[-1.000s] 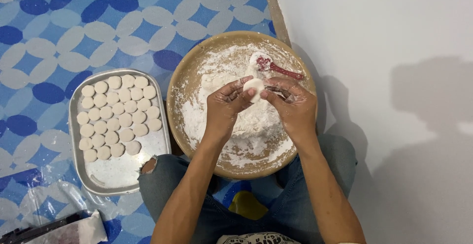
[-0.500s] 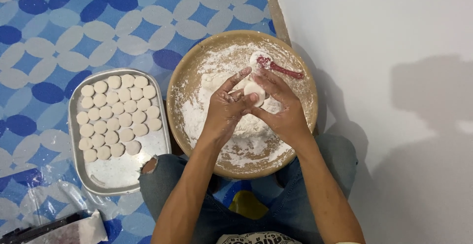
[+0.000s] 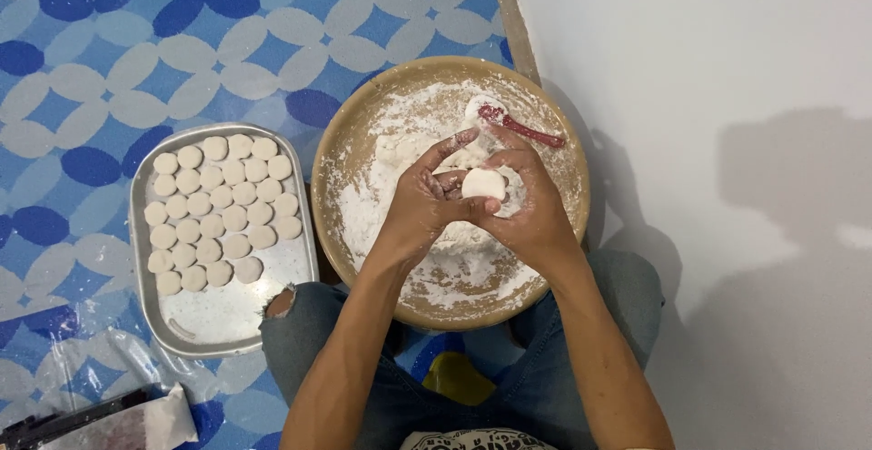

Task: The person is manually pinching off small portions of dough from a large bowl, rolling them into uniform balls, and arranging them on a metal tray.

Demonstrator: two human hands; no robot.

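1. Left hand [image 3: 420,203] dusted with flour, fingers curled inward, thumb stretched up and to the right, fingertips pressed against the dough piece [image 3: 483,183].
2. Right hand [image 3: 531,205] cupped under and around the same dough piece, floury too, touching the left hand at the fingertips.
3. Both hands together, closed about the dough piece from either side, held just above the round tray [image 3: 363,132].
4. Dough piece: small, white, smooth, roughly round, top face in plain sight between the two thumbs.
5. Round tray: shallow, light brown, rim raised, inside heaped unevenly with white flour [image 3: 400,196], thickest under and around the hands.
6. Red spoon [image 3: 518,126] lying in the round tray at the upper right, bowl end caked in flour, handle pointing right toward the rim, apart from the hands.
7. Rectangular metal tray [image 3: 227,318] just left of the round tray, almost touching it, lower part bare and faintly floured.
8. White dough discs [image 3: 218,209] set out in neat rows over the upper part of the metal tray, flat, close together.
9. Blue and white patterned mat [image 3: 109,59] beneath both trays, covering the floor on the left.
10. Plain white floor [image 3: 727,69] on the right, crossed by soft shadows.
11. Knees in torn blue jeans [image 3: 309,332] on either side of the round tray's near edge.
12. Clear plastic bag [image 3: 127,423] with white contents at the bottom left corner, well apart from the hands.
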